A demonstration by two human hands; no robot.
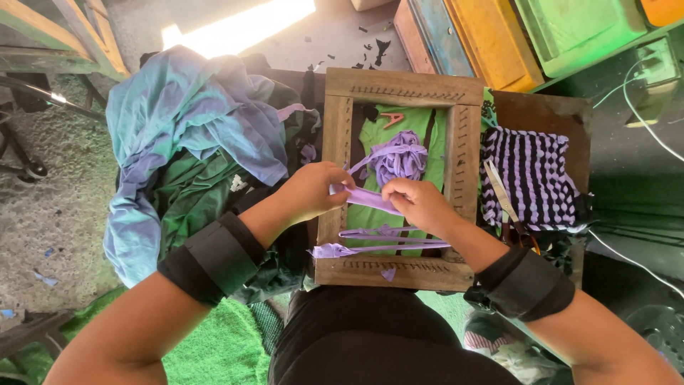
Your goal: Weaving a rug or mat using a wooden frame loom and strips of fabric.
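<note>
While both hands work over the middle of the wooden weaving frame [403, 87], a purple fabric strip [369, 198] runs between them: the left hand [313, 190] has its fingers curled shut around one end just inside the frame's left rail, and the right hand [420, 202] pinches the other end with fingertips closed, close to the right rail. Right beneath the hands, two more purple strips [385, 246] lie stretched across the frame from side to side, the lower one ending in a bunched knot at the left rail. Just beyond the hands, inside the frame, sits a loose bundle of purple strips [399, 157] on green cloth [370, 132], with an orange clothes peg [391, 120] near the top rail. To the right of the frame, on the dark bench [541, 114], lies a finished purple-and-black woven mat [531, 178], and a pair of scissors [502, 199] rests along its left edge. On the left, a heap of blue and green garments [185, 135] spills off the bench edge. Black wrist bands [214, 257] wrap both forearms.
</note>
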